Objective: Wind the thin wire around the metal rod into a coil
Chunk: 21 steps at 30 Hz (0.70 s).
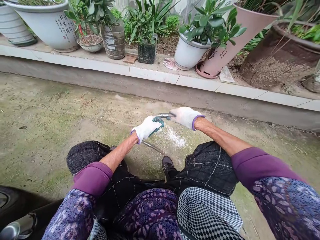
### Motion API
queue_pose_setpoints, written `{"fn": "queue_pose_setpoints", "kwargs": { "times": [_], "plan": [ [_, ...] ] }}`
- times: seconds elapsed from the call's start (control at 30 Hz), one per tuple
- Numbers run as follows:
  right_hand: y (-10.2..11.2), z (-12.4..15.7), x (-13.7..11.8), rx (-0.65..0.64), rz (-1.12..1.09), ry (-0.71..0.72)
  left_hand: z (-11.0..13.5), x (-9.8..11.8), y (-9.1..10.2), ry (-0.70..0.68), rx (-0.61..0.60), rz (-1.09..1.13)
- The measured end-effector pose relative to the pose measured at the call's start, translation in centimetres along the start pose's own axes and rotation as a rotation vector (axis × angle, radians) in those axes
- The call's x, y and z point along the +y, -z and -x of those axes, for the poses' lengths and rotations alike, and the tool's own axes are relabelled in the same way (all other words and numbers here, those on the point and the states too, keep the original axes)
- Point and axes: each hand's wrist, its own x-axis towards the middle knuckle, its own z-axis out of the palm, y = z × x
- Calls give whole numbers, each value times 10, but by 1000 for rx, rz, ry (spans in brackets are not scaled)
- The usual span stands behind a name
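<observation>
A white work glove with green-coated fingers covers each hand. Fingers wrapped, my right hand grips a short silvery metal rod, which points left. Its free end lies just above the curled fingers of my left hand; whether the two touch I cannot tell. My left hand is closed, and what lies inside it is hidden. Below it, a second long thin metal rod slants down toward a dark shoe. White powder is scattered over the concrete beneath both hands.
A low tiled ledge runs across beyond the hands. On it stand several potted plants, among them a white pot, a tall pink pot and a large brown pot. A dark shiny object with a metal cylinder is at lower left.
</observation>
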Motion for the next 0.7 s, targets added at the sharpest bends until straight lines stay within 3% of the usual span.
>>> {"fn": "queue_pose_setpoints", "kwargs": {
  "times": [0.1, 0.2, 0.3, 0.4, 0.53, 0.63, 0.7],
  "plan": [
    [13, -8, 4, 79, -47, -48, 3, 0, 3, -12, 4, 107],
    [28, -6, 0, 113, -331, -120, 1, -7, 8, -37, 3, 161],
    [40, 5, -8, 42, -768, -137, -3, -14, 13, -47, 22, 162],
    [44, 18, -17, -70, -1024, -23, -7, -16, 15, -44, 37, 134],
    [35, 29, -23, -245, -1074, 108, -11, -13, 13, -86, 69, 11],
    [26, 36, -20, -433, -1048, 163, -13, -10, 14, -229, -23, -92],
    [20, 40, -14, -465, -995, 180, -14, -9, 16, -283, -97, -157]
  ]
}}
